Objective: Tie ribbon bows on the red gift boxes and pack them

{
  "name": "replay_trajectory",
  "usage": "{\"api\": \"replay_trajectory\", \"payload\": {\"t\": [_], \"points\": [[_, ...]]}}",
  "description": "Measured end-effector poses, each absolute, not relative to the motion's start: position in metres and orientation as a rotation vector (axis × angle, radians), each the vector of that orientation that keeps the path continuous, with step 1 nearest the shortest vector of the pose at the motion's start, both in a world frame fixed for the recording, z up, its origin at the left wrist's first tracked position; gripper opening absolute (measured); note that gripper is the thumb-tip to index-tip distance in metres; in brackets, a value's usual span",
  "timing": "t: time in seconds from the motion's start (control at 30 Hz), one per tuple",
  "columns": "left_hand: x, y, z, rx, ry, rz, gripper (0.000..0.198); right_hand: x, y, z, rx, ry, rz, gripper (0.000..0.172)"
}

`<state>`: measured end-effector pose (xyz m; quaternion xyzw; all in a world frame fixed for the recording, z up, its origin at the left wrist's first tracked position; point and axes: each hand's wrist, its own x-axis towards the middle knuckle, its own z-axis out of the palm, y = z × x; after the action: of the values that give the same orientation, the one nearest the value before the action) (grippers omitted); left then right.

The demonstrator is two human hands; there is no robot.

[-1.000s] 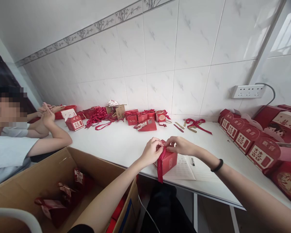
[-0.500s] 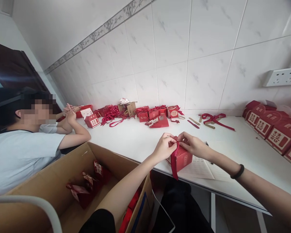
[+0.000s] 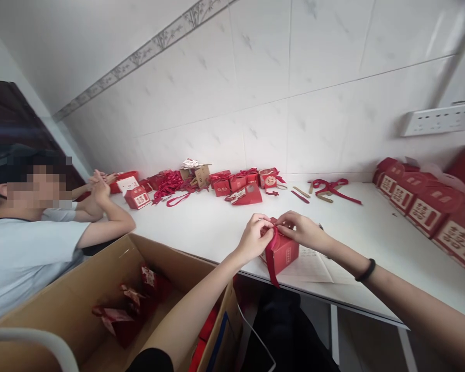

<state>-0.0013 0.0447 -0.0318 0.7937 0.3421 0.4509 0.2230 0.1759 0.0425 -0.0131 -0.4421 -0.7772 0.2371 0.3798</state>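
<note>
A small red gift box (image 3: 287,253) stands near the front edge of the white table. Dark red ribbon (image 3: 270,264) hangs down its near corner, with its tail reaching below the tabletop edge. My left hand (image 3: 253,236) pinches the ribbon at the top of the box from the left side. Close beside it, my right hand (image 3: 300,229) has its fingertips closed on the ribbon at the box's top. The exact spot where the fingertips meet is partly hidden by the fingers. A sheet of paper (image 3: 325,268) lies under and right of the box.
A cardboard carton (image 3: 129,248) with red boxes inside stands at my left, beside a seated person (image 3: 34,248). Red boxes (image 3: 426,206) line the table's right side. Ribbon strips (image 3: 337,189), a ribbon pile (image 3: 168,183) and more boxes (image 3: 238,181) lie along the wall.
The view has shifted slightly, so everything sits a little further left. Both hands stay at the top of the gift box, fingers still on the ribbon.
</note>
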Motion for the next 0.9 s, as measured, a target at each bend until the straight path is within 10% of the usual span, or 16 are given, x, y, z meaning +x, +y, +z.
{"api": "replay_trajectory", "payload": {"t": [0.9], "points": [[-0.008,0.045,-0.015,2.14,0.953,0.995,0.009,0.176,0.043,-0.013,-1.032,-1.819,1.062,0.026]]}}
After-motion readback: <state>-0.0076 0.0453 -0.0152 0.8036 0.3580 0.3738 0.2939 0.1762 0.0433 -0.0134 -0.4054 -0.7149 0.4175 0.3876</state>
